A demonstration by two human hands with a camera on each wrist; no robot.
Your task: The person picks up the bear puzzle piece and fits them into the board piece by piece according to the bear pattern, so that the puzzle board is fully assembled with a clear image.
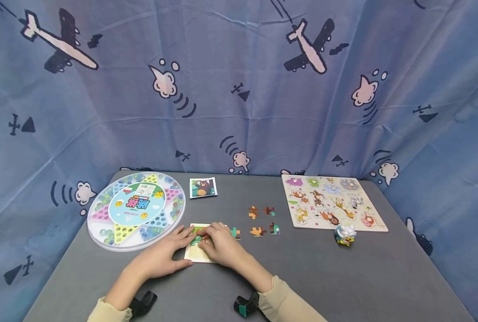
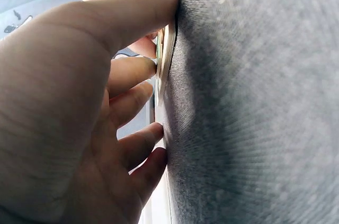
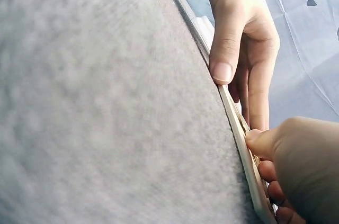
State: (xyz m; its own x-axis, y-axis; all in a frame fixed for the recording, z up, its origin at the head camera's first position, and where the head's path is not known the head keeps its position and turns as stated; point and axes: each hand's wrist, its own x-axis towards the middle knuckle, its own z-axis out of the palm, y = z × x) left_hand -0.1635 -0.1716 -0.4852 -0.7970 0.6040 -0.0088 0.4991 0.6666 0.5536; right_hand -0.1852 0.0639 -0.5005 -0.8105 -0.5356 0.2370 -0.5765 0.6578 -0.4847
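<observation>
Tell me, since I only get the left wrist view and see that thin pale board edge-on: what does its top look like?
Observer: From the head view, the thin pale rectangular board has a bare cream area on the side nearest the person.
Visitor: Are any loose pieces lying around?
Observer: Yes, flat multicoloured jigsaw pieces lie to its right on the grey table.
Visitor: And beyond the board?
Observer: A small rectangular white-bordered card showing a brown animal lies farther from the person.

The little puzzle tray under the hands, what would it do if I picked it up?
The puzzle tray would probably stay stiff: its edge looks straight and board-like. It's likely light, being thin. Tilted, its pieces might slip out, since no lid shows.
</observation>
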